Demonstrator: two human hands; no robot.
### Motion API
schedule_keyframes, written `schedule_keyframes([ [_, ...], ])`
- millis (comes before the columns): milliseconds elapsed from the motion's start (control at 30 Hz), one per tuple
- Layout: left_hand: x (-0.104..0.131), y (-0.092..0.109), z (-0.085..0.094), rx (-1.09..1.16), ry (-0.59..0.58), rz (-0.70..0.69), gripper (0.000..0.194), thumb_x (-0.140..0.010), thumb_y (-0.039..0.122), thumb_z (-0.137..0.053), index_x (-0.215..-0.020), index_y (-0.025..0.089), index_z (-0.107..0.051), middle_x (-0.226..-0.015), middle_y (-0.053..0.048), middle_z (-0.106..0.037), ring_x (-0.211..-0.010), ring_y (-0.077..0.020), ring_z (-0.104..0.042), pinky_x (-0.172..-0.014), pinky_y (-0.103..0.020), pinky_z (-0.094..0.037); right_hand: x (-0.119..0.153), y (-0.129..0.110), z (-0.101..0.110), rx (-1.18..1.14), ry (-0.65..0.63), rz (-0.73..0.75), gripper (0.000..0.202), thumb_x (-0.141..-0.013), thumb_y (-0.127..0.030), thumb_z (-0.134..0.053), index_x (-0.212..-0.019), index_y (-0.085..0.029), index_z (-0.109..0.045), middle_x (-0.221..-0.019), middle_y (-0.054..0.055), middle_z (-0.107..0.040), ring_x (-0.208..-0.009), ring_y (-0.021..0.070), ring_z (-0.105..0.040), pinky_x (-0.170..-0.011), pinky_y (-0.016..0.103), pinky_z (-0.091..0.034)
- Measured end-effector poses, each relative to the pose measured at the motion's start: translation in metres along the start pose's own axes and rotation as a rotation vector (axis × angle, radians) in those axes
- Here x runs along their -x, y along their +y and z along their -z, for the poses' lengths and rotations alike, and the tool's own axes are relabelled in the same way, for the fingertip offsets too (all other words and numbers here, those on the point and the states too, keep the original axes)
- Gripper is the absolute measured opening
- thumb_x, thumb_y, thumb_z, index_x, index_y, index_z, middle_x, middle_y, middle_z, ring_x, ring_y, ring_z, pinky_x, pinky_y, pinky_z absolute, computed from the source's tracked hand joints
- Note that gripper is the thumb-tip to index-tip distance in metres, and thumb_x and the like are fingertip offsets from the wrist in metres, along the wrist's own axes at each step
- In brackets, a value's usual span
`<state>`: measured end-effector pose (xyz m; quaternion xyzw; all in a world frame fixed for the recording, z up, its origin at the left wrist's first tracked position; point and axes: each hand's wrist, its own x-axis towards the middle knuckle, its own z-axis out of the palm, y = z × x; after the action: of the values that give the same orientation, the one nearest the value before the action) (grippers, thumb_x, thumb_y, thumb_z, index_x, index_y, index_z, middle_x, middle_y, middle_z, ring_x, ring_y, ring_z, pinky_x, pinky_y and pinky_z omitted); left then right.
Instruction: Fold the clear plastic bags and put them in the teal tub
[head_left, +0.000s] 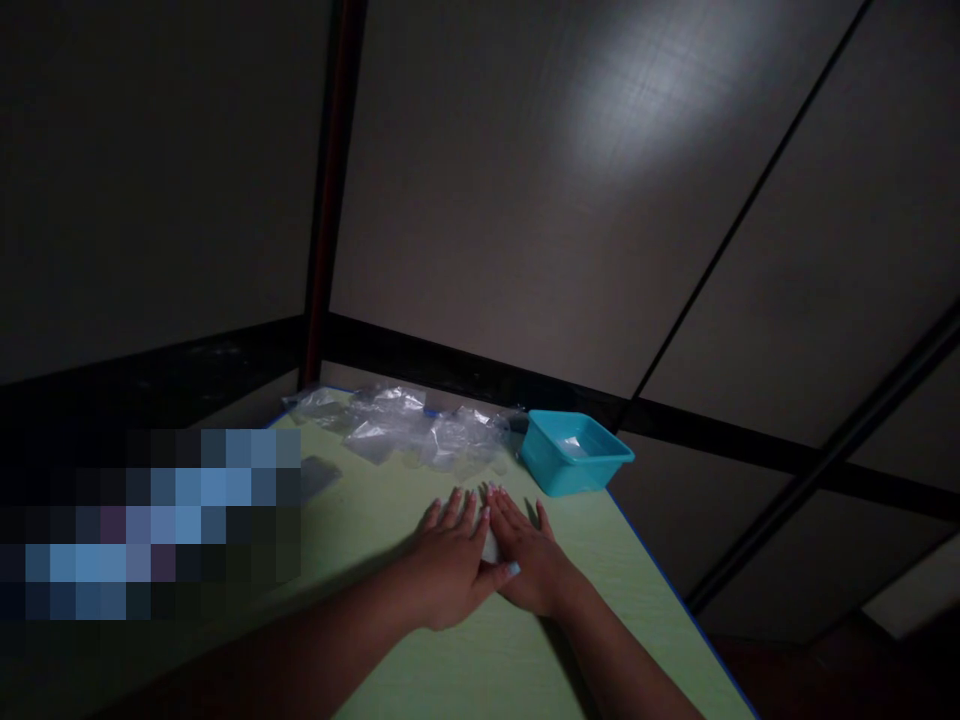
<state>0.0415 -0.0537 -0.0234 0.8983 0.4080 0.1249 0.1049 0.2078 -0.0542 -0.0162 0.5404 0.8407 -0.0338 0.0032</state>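
Observation:
My left hand [454, 565] lies palm down on the light green table [420, 670], its fingers stretched out and its thumb reaching across toward my other hand. Beside it, my right hand [529, 555] is also flat with fingers extended, and the two touch near the index fingers. A small whitish piece [490, 547] shows in the gap between them, mostly covered by the hands; what it is cannot be made out.
Crumpled clear plastic bags [427, 430] lie along the table's far side. A turquoise basket [574, 470] with something pale inside stands at the far right edge. A flat greyish packet [319, 478] lies at left, next to a pixelated area. Panelled walls rise behind.

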Motion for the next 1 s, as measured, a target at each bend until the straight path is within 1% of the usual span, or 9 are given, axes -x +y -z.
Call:
schedule_keyframes([
  [100,0.002,-0.005,0.0,-0.037,0.013,0.044,0.075,-0.081,0.065,-0.012,-0.137,0.017,-0.021,-0.144,-0.014,-0.012,-0.131,-0.0324,-0.003,-0.101,-0.056,-0.006,0.001,-0.001,0.001,-0.018,-0.007,-0.009,0.081,-0.079,-0.055,-0.038,-0.139,-0.019,0.003,-0.145,0.009,-0.004,-0.132,0.0264,-0.006,-0.1,0.058,0.0],
  [267,0.003,-0.013,-0.002,-0.12,0.053,0.165,0.079,-0.079,0.067,-0.015,-0.136,0.012,-0.025,-0.141,-0.019,-0.019,-0.131,-0.0324,-0.005,-0.1,-0.058,0.003,0.002,-0.004,0.005,-0.058,0.008,-0.01,0.08,-0.08,-0.06,-0.033,-0.138,-0.021,0.004,-0.145,0.008,-0.005,-0.132,0.026,-0.006,-0.1,0.058,0.002],
  [433,-0.002,-0.023,0.0,-0.173,0.142,0.295,0.077,-0.081,0.063,-0.015,-0.133,0.009,-0.031,-0.139,-0.019,-0.025,-0.131,-0.0333,-0.009,-0.099,-0.059,0.004,0.005,-0.005,0.008,-0.118,0.023,-0.004,0.081,-0.079,-0.061,-0.035,-0.138,-0.022,0.003,-0.145,0.009,-0.006,-0.132,0.0265,-0.006,-0.1,0.056,0.005],
  [567,-0.009,-0.025,0.011,-0.138,0.22,0.166,0.064,-0.087,0.054,-0.017,-0.136,0.014,-0.024,-0.144,-0.012,-0.013,-0.133,-0.026,-0.003,-0.103,-0.054,-0.004,0.006,0.01,0.009,-0.318,0.09,-0.018,0.062,-0.086,-0.053,-0.027,-0.138,-0.029,-0.005,-0.145,0.005,-0.01,-0.132,0.0241,-0.008,-0.1,0.057,0.006],
  [633,-0.01,-0.021,0.015,-0.109,0.208,0.043,0.057,-0.089,0.048,-0.019,-0.137,0.018,-0.019,-0.145,-0.008,-0.01,-0.133,-0.0216,-0.003,-0.105,-0.049,-0.008,0.004,0.022,0.01,-0.481,0.277,-0.067,0.054,-0.088,-0.048,-0.026,-0.137,-0.029,-0.017,-0.143,0.004,-0.022,-0.131,0.0223,-0.015,-0.103,0.054,0.003],
  [700,-0.009,-0.016,0.018,-0.082,0.148,-0.099,0.053,-0.09,0.044,-0.021,-0.138,0.023,-0.015,-0.146,-0.004,-0.009,-0.133,-0.0186,-0.005,-0.106,-0.045,-0.011,0.003,0.032,0.013,-0.69,0.488,-0.077,0.049,-0.085,-0.048,-0.034,-0.13,-0.027,-0.033,-0.136,0.005,-0.036,-0.126,0.0217,-0.028,-0.104,0.047,-0.016],
  [733,-0.008,-0.014,0.018,-0.073,0.108,-0.163,0.052,-0.09,0.043,-0.023,-0.138,0.025,-0.013,-0.146,-0.003,-0.009,-0.133,-0.018,-0.005,-0.106,-0.044,-0.011,0.002,0.036,0.016,-0.837,0.528,-0.084,0.046,-0.085,-0.048,-0.035,-0.126,-0.027,-0.038,-0.13,0.006,-0.043,-0.121,0.0223,-0.036,-0.1,0.045,-0.027],
  [833,-0.005,-0.011,0.016,-0.071,-0.001,-0.263,0.056,-0.089,0.046,-0.026,-0.138,0.027,-0.01,-0.146,-0.003,-0.006,-0.133,-0.0189,-0.003,-0.105,-0.046,-0.01,0.005,0.043,0.027,-1.295,0.505,-0.127,0.047,-0.084,-0.05,-0.032,-0.122,-0.024,-0.04,-0.116,0.01,-0.052,-0.107,0.0256,-0.049,-0.08,0.045,-0.045],
  [1000,-0.006,-0.016,0.01,-0.092,-0.072,-0.204,0.066,-0.086,0.057,-0.021,-0.139,0.018,-0.01,-0.145,-0.009,-0.003,-0.133,-0.0227,0.0,-0.104,-0.05,-0.007,0.014,0.05,0.038,-1.641,0.388,-0.217,0.039,-0.082,-0.046,-0.032,-0.11,-0.024,-0.048,-0.108,0.008,-0.056,-0.103,0.025,-0.051,-0.073,0.048,-0.048],
])
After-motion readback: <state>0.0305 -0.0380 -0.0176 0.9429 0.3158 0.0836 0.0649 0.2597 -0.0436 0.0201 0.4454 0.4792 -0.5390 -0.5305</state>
